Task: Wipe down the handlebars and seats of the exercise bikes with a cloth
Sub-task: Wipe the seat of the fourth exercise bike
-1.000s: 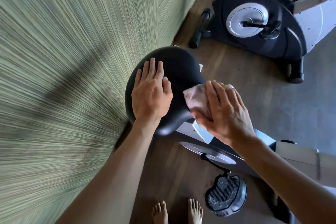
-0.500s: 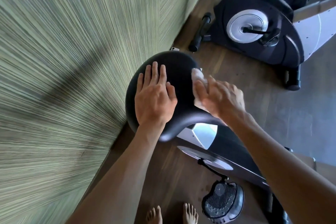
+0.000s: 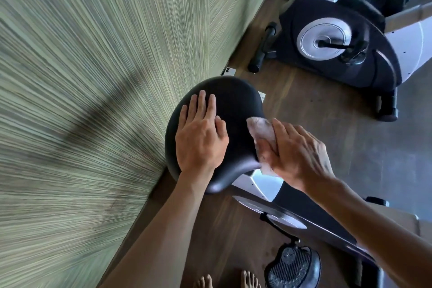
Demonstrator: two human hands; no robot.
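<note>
Bright, even daylight, with soft sheen on the rounded black padded bike seat (image 3: 230,110) and glare on the far silver flywheel disc (image 3: 323,37). Strong wide-angle bending at the edges; left green striped wall (image 3: 81,100) streaked by blur.

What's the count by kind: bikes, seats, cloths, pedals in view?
Exercise bikes: 2, near one and far one
Seats: 1
Cloths: 1
Pedals: 2, and
Total: 6
</note>
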